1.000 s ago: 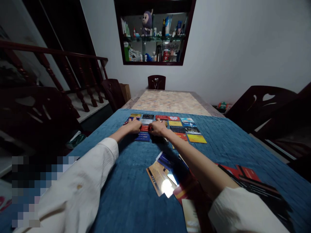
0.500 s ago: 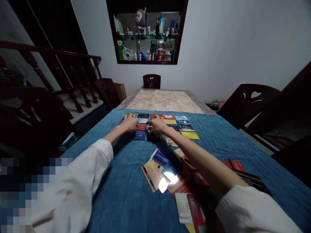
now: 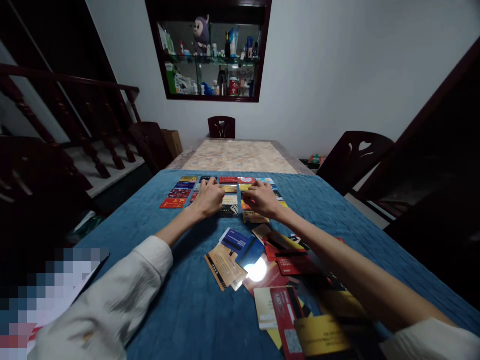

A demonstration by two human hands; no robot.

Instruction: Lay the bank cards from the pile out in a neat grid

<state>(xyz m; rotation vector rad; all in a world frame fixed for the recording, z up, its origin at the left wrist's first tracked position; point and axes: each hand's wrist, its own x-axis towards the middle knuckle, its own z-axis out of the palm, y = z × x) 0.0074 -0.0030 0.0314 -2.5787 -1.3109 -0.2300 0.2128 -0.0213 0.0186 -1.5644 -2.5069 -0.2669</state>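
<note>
Overlapping rows of bank-style cards lie in columns on a blue cloth. My left hand (image 3: 210,197) rests with curled fingers over the second column, against the left side of the middle column (image 3: 229,206). On the other side of that column, my right hand (image 3: 262,199) bends its fingers down over the fourth column of cards (image 3: 255,217). Both hands look closed, and their fingertips are partly hidden, so whether they pinch a card does not show. A red card (image 3: 173,203) fronts the leftmost column. Closer to me spreads a loose pile of cards, including a blue card (image 3: 234,241).
The blue cloth (image 3: 161,300) covers the near table; a patterned tabletop (image 3: 228,155) extends beyond. Dark wooden chairs (image 3: 222,128) stand around it. A glass-shelved cabinet (image 3: 212,59) is set in the wall, and a wooden railing (image 3: 75,80) runs at left.
Both hands have moved rightward along the card columns, from around the second column to around the middle one. The view has turned slightly right, showing more of the loose pile.
</note>
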